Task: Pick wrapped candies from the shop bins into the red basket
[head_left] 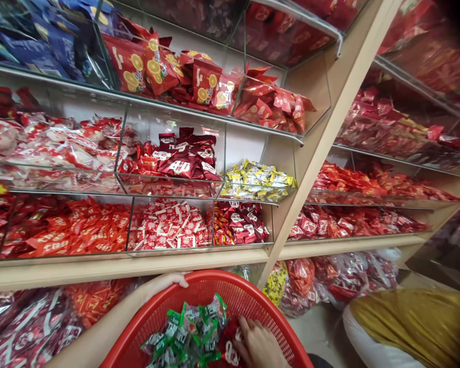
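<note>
Head view: green-trimmed candy packets (186, 329) (cellophane-wrapped); right hand (258, 345) beside them.

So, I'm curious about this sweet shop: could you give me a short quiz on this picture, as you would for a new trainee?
1. Which hand grips the rim of the red mesh plastic basket: left or right?
2. True or false: the yellow packets lie in a clear bin next to a bin of dark red packets.
3. What colour are the trims on the clear packets in the basket: A. green, B. blue, or C. yellow?

Key:
1. The left hand
2. True
3. A
</note>
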